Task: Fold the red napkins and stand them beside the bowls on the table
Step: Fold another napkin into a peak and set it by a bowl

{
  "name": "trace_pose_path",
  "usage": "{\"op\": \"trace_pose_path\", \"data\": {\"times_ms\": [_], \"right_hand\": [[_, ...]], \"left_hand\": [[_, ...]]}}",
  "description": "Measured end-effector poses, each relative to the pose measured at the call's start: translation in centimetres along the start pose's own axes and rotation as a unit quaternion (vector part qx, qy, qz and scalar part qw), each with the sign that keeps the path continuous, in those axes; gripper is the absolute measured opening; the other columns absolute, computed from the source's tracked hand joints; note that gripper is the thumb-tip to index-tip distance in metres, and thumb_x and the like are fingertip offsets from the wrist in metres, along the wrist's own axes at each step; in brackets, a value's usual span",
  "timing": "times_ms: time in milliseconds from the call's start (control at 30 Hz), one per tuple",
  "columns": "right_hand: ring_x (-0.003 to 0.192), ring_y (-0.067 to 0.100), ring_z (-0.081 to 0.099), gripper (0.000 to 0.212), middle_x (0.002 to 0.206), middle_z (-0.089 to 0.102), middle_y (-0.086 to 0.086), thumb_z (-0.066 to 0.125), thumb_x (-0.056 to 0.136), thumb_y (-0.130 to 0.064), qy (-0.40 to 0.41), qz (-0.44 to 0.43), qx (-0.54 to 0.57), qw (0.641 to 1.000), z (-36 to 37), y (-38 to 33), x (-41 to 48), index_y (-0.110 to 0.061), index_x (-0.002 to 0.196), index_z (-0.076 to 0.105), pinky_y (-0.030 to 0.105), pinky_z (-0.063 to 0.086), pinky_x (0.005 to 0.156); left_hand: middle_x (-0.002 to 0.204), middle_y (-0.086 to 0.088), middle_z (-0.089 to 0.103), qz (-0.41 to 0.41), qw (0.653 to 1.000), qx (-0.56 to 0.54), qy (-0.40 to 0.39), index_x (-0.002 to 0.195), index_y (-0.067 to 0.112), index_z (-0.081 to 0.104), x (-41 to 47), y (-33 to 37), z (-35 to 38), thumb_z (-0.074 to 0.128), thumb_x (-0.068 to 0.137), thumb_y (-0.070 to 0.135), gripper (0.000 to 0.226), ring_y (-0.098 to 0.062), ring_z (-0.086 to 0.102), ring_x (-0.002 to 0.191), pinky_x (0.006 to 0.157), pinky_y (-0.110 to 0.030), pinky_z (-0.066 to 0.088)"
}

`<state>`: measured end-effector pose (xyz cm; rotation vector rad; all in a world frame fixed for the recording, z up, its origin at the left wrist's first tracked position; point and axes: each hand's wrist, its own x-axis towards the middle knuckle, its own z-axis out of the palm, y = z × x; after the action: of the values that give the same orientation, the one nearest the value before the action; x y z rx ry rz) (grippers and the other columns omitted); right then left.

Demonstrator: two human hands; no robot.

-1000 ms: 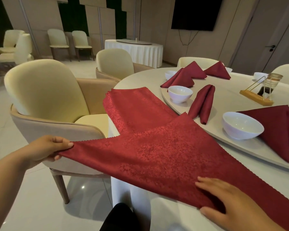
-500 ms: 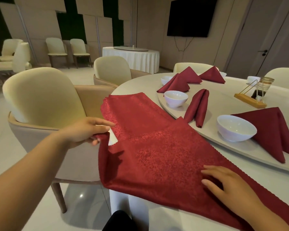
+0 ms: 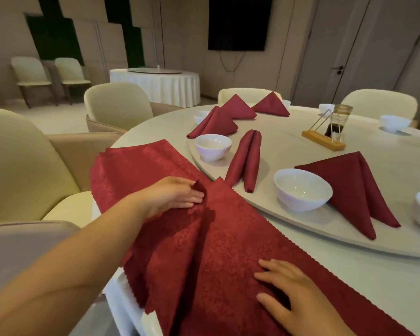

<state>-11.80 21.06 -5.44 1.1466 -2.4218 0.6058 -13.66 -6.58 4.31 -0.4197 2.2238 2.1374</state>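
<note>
Fingers (image 3: 194, 199) of the left hand (image 3: 175, 197) are being closed on a napkin (image 3: 228, 238) corner, while the right hand (image 3: 294, 294) is being pressed flat on it. The napkin is being spread at the table (image 3: 386, 282) edge, its long axis running 11 to 5 o'clock and its tip pointing to 11.

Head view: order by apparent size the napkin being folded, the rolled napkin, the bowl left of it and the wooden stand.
1. napkin being folded
2. rolled napkin
3. bowl and wooden stand look alike; the stand is farther, so unranked.
</note>
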Motion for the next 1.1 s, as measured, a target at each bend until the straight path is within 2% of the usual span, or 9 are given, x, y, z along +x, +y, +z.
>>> {"op": "trace_pose_path", "data": {"times_ms": [100,167,267,567,733,800,933,1000,1100], "right_hand": [[0.109,-0.002,0.040,0.058,0.106,0.046,-0.039,0.014,0.089,-0.067,-0.015,0.014,0.007,1.000,-0.2,0.2,0.2,-0.039,0.094,0.065,0.003,0.035,0.071],[0.101,-0.005,0.051,0.060,0.101,0.057,-0.034,0.009,0.090,-0.065,-0.041,0.038,0.006,0.998,-0.5,-0.3,0.2,-0.045,0.089,0.065,-0.001,0.032,0.070],[0.090,-0.006,0.060,0.064,0.098,0.063,-0.029,0.004,0.090,-0.063,-0.050,0.053,0.001,0.997,-0.8,-0.6,0.3,-0.047,0.085,0.066,-0.001,0.032,0.072],[0.094,0.004,0.064,0.068,0.101,0.065,-0.021,0.004,0.090,-0.063,-0.088,0.059,0.006,0.994,-0.6,-0.5,0.4,-0.041,0.090,0.069,0.011,0.041,0.078],[0.092,0.004,0.065,0.069,0.099,0.065,-0.019,0.003,0.090,-0.061,-0.092,0.059,-0.017,0.994,-1.0,-0.8,0.5,-0.040,0.087,0.069,0.012,0.040,0.077],[0.092,0.003,0.064,0.065,0.099,0.065,-0.019,0.008,0.091,-0.061,-0.091,0.058,-0.014,0.994,-1.1,-0.8,0.4,-0.039,0.087,0.069,0.013,0.042,0.077],[0.102,0.004,0.059,0.059,0.107,0.061,-0.018,0.020,0.084,-0.068,-0.125,0.062,0.014,0.990,-1.8,-1.1,0.6,-0.035,0.096,0.068,0.024,0.046,0.087],[0.120,-0.003,0.034,0.082,0.126,0.044,-0.022,0.015,0.066,-0.080,-0.151,0.082,0.049,0.984,-2.2,-1.2,0.9,-0.035,0.117,0.059,0.021,0.018,0.108],[0.120,-0.011,0.012,0.093,0.140,0.030,-0.022,0.008,0.055,-0.076,-0.178,0.098,0.069,0.977,-2.5,-0.9,0.6,-0.036,0.130,0.046,0.002,-0.008,0.094]], "left_hand": [[0.057,0.003,0.057,0.019,0.979,0.194,0.061,0.078,0.006,0.055,1.9,-1.1,0.5,0.056,0.088,0.001,0.011,0.004,0.051,0.039,0.045,-0.008,0.042],[0.044,0.007,0.043,0.056,0.953,0.274,0.116,0.055,0.010,0.047,3.1,-1.6,1.0,0.063,0.085,0.007,0.034,0.000,0.038,0.032,0.040,-0.010,0.031],[0.048,0.004,0.035,0.098,0.933,0.312,0.152,0.047,0.015,0.035,4.7,-1.8,2.0,0.065,0.084,0.012,0.047,-0.007,0.033,0.043,0.051,-0.019,0.029],[0.055,0.002,0.043,0.101,0.918,0.308,0.227,0.050,0.017,0.040,9.0,-2.1,4.3,0.062,0.086,0.027,0.043,-0.024,0.045,0.068,0.074,-0.033,0.037],[0.101,-0.004,0.065,0.086,0.854,0.439,0.263,0.076,0.023,0.062,9.0,-2.3,4.9,0.053,0.089,0.044,0.026,-0.027,0.053,0.106,0.090,-0.035,0.031],[0.117,-0.002,0.061,0.079,0.848,0.450,0.268,0.105,0.021,0.065,8.9,-1.9,4.9,0.053,0.088,0.045,0.032,-0.027,0.048,0.116,0.096,-0.037,0.029],[0.127,-0.006,0.054,0.117,0.847,0.448,0.261,0.119,0.017,0.059,7.4,-0.9,4.3,0.054,0.088,0.037,0.037,-0.027,0.048,0.118,0.097,-0.040,0.033],[0.134,-0.007,0.047,0.174,0.855,0.438,0.215,0.125,0.014,0.056,4.6,-0.6,3.9,0.053,0.091,0.028,0.037,-0.025,0.043,0.124,0.102,-0.035,0.031],[0.134,0.003,0.044,0.256,0.854,0.429,0.145,0.127,0.015,0.054,-2.3,-2.1,2.9,0.049,0.085,0.040,0.049,-0.012,0.038,0.127,0.105,-0.021,0.023]]}}
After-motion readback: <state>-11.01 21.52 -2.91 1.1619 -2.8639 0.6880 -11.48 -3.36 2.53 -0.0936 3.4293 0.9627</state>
